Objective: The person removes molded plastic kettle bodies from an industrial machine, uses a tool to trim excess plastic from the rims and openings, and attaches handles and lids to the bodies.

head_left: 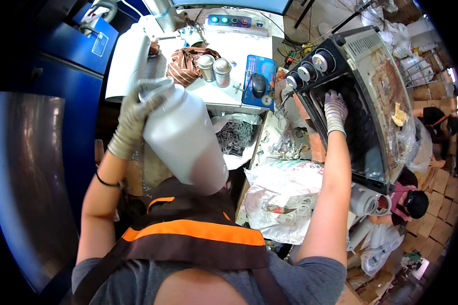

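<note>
My left hand (142,109), in a pale knit glove, is closed round the neck end of a large translucent white plastic jar (188,140). The jar hangs tilted in front of my apron, its base toward the lower right. My right hand (336,109), gloved the same way, reaches into the opening of a toaster oven (399,112) on the right. Its fingers look stretched out against the dark interior, and I see nothing held in them. The deeper inside of the oven is too dark to make out.
On the white table stand two capped metal canisters (222,72), a striped brown cloth (183,66), a computer mouse (258,85) on a blue mat and a button panel (230,21). A bin of small metal parts (235,136) and a white plastic bag (285,185) lie nearer. People work at right.
</note>
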{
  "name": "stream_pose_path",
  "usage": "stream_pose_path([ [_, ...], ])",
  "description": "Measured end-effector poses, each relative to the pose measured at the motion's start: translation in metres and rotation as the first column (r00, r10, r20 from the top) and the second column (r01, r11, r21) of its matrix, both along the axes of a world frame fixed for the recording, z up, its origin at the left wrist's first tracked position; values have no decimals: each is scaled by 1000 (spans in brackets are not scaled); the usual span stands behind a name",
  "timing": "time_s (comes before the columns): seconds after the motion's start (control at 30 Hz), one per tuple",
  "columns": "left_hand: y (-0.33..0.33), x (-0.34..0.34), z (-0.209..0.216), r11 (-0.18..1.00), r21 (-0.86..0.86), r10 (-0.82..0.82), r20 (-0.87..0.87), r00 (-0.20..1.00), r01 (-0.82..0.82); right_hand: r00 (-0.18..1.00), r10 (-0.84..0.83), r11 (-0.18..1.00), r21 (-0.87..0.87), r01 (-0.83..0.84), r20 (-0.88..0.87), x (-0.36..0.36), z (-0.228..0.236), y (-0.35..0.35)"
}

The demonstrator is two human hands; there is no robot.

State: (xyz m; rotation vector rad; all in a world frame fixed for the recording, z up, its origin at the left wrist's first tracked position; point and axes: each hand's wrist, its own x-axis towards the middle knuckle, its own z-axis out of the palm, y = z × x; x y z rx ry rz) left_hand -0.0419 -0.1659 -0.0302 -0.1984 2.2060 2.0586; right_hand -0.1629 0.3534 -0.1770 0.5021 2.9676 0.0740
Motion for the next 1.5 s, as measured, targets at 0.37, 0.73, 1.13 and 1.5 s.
stream_pose_path([
  [0.37,-26,-57,37,938,181,-312,63,948,296,985,-144,988,43,148,-94,-11,12,-4],
  [0.73,4,-92,-116,747,649,-445,323,836,147,821,351,-160,-835,527,451,285,127,-223],
  [1.13,36,-91,-105,798,564,-455,333,826,212,885,68,-147,-873,466,461,318,121,-260],
  [1.5,18,-47,-50,794,583,-309,144,940,172,874,-38,-112,-871,478,485,335,122,-290],
])
